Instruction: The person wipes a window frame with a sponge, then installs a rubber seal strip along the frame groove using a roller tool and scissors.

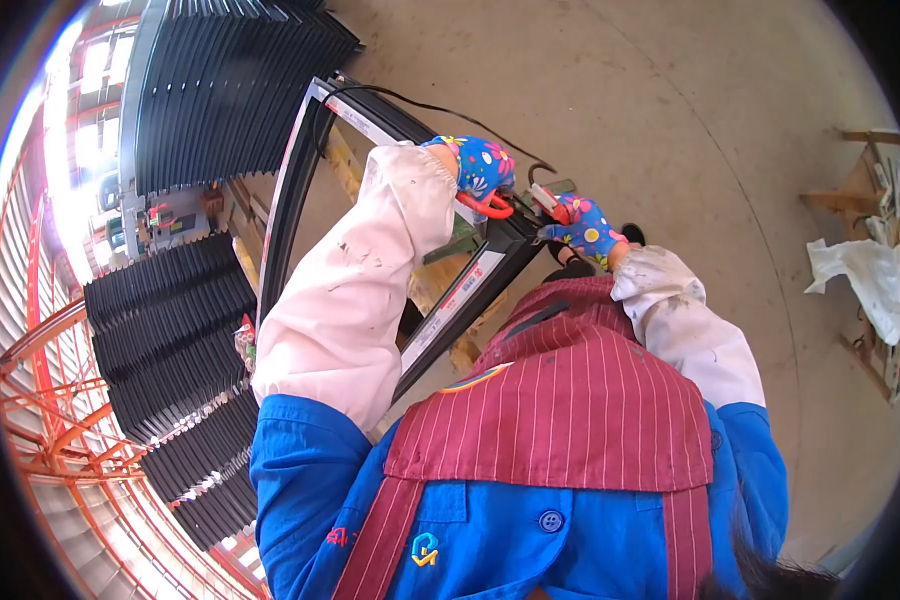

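Note:
My left hand (482,168), in a blue flowered glove, is closed around a tool with a red loop handle (486,207); the rest of the tool is hidden. At the near corner of a black window-like frame (450,305), my right hand (588,232) wears a matching glove. Its fingers are closed on a small red and whitish object (548,203), whose kind I cannot make out. A thin black strip (440,107) arcs loosely from the frame's far end, and its curled end hangs close to both hands. White labelled film lies along the frame's sides.
Stacked black frame profiles (235,95) stand at the upper left, with more black stacks (170,340) below them. Wooden supports (430,285) show under the frame. At the right, a wooden stand (855,200) carries white sheeting (860,275). The floor is concrete.

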### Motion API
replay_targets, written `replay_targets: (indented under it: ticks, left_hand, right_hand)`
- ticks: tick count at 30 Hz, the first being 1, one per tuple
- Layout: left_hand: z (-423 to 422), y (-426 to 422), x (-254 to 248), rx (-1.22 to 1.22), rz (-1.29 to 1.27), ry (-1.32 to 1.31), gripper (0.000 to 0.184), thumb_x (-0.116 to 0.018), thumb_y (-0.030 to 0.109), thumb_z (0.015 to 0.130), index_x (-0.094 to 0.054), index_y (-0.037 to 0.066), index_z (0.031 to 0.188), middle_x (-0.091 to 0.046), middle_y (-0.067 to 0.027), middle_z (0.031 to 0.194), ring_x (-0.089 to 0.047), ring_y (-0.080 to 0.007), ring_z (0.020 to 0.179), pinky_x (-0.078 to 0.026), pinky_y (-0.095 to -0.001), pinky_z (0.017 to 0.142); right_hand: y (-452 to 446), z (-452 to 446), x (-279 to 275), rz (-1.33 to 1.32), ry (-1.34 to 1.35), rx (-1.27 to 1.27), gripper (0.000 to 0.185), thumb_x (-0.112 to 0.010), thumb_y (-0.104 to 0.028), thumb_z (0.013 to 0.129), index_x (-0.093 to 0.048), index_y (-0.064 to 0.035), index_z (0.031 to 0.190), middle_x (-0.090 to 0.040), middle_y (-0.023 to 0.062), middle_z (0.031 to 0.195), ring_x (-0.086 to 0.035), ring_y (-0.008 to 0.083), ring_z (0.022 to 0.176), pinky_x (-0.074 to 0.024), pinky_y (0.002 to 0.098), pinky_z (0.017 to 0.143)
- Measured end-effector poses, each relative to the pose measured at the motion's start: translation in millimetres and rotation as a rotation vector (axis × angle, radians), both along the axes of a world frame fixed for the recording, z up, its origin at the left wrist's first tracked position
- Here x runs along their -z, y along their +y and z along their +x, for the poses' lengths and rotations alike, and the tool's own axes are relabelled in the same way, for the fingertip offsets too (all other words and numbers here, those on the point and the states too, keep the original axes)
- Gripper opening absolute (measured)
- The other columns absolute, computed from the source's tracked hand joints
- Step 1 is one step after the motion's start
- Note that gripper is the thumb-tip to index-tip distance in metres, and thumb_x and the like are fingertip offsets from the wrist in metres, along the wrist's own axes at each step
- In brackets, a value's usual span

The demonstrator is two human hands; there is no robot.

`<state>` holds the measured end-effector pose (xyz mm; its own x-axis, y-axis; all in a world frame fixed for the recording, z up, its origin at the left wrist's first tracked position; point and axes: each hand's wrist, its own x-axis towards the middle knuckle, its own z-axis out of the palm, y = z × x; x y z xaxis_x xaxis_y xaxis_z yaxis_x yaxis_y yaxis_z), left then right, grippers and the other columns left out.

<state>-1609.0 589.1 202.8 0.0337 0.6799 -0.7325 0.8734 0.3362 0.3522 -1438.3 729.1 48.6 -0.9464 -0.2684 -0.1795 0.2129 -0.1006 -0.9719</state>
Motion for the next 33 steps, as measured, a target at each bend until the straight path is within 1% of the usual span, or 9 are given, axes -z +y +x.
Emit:
replay_targets:
  ticks: [3, 7, 9, 11, 13, 16, 19, 27, 33]
  left_hand:
    - [2.4, 1.4, -4.9, -0.012, -0.015, 0.035, 0.045, -0.064, 0.016, 0.058, -0.068, 0.01, 0.103, -0.066, -0.0139, 0.084, -0.063, -0.0305, 0.083, -0.051, -0.0375, 0.071]
    - [9.8, 6.0, -16.4, 0.0, -0.046, 0.068, 0.043, -0.063, 0.016, 0.059, -0.068, 0.01, 0.102, -0.065, -0.0134, 0.082, -0.062, -0.0308, 0.08, -0.05, -0.0385, 0.07]
    - [17.6, 9.2, -31.4, -0.073, -0.067, 0.184, 0.042, -0.062, 0.017, 0.06, -0.067, 0.01, 0.101, -0.065, -0.0127, 0.083, -0.062, -0.031, 0.08, -0.051, -0.0392, 0.07]
    - [21.0, -1.2, -21.0, -0.094, -0.016, 0.244, 0.044, -0.061, 0.015, 0.063, -0.064, 0.01, 0.106, -0.066, -0.0123, 0.087, -0.063, -0.0309, 0.081, -0.051, -0.0392, 0.068]
    - [29.5, -2.2, -16.7, -0.425, 0.168, 0.208, 0.036, -0.061, 0.015, 0.069, -0.064, 0.015, 0.105, -0.066, -0.0138, 0.085, -0.063, -0.03, 0.084, -0.051, -0.0403, 0.067]
    - [46.6, 7.7, 14.8, -0.525, 0.259, 0.04, 0.047, -0.058, 0.011, 0.07, -0.058, 0.013, 0.116, -0.066, -0.0127, 0.09, -0.064, -0.0288, 0.085, -0.05, -0.0372, 0.071]
    - [66.3, 18.5, 52.0, -0.596, 0.348, -0.107, 0.049, -0.059, 0.009, 0.072, -0.056, 0.012, 0.12, -0.067, -0.0108, 0.093, -0.064, -0.0273, 0.085, -0.05, -0.0346, 0.073]
    - [77.4, 30.3, 81.3, -0.524, 0.254, -0.093, 0.04, -0.061, 0.01, 0.077, -0.059, 0.013, 0.117, -0.067, -0.0114, 0.093, -0.065, -0.0269, 0.085, -0.05, -0.0357, 0.072]
    - [77.2, 29.1, 79.9, -0.51, 0.212, -0.028, 0.045, -0.062, 0.009, 0.072, -0.059, 0.012, 0.117, -0.067, -0.0126, 0.094, -0.064, -0.0284, 0.086, -0.051, -0.0364, 0.073]
  right_hand:
    - [-0.5, 2.2, -2.8, 0.147, 0.092, 0.024, 0.034, -0.076, -0.013, 0.071, -0.057, -0.0027, 0.098, -0.053, -0.0009, 0.083, -0.047, 0.0143, 0.074, -0.043, 0.0301, 0.065]
    - [-2.0, 4.8, 11.7, 0.094, 0.152, 0.087, 0.027, -0.074, -0.014, 0.075, -0.059, -0.0045, 0.096, -0.054, 0.0003, 0.079, -0.048, 0.0136, 0.072, -0.0429, 0.0293, 0.065]
    - [7.5, 7.1, 21.6, -0.231, -0.493, 0.21, 0.029, -0.072, -0.016, 0.077, -0.06, -0.0042, 0.1, -0.06, 0.0057, 0.079, -0.054, 0.014, 0.071, -0.0439, 0.027, 0.063]
    - [21.9, 3.1, 26.4, -0.243, -0.511, 0.363, 0.018, -0.067, -0.018, 0.082, -0.06, -0.0082, 0.095, -0.059, 0.0045, 0.076, -0.053, 0.0101, 0.068, -0.0404, 0.0232, 0.057]
    - [53.2, 9.9, 51.1, -0.636, -0.611, 0.626, 0.017, -0.06, -0.026, 0.087, -0.06, -0.0101, 0.092, -0.06, 0.0024, 0.078, -0.053, 0.0111, 0.068, -0.0402, 0.0243, 0.057]
    - [87.0, 33.7, 75.7, -0.453, -0.672, 0.694, 0.023, -0.052, -0.035, 0.089, -0.058, -0.0123, 0.09, -0.057, 0.0004, 0.078, -0.049, 0.0133, 0.063, -0.0403, 0.0298, 0.056]
    - [99.5, 51.9, 53.1, -0.468, -0.855, 0.718, 0.024, -0.058, -0.037, 0.086, -0.056, -0.0133, 0.088, -0.045, -0.0007, 0.067, -0.048, 0.0139, 0.057, -0.0407, 0.0327, 0.052]
    - [104.1, 66.5, 54.8, -0.478, -0.739, 0.684, 0.02, -0.06, -0.029, 0.086, -0.058, -0.0096, 0.092, -0.052, 0.0014, 0.071, -0.049, 0.0138, 0.057, -0.0402, 0.0282, 0.049]
    - [113.2, 53.7, 35.7, -0.515, -0.666, 0.582, 0.019, -0.06, -0.025, 0.086, -0.06, -0.0074, 0.092, -0.059, 0.003, 0.076, -0.052, 0.0133, 0.061, -0.0404, 0.0264, 0.049]
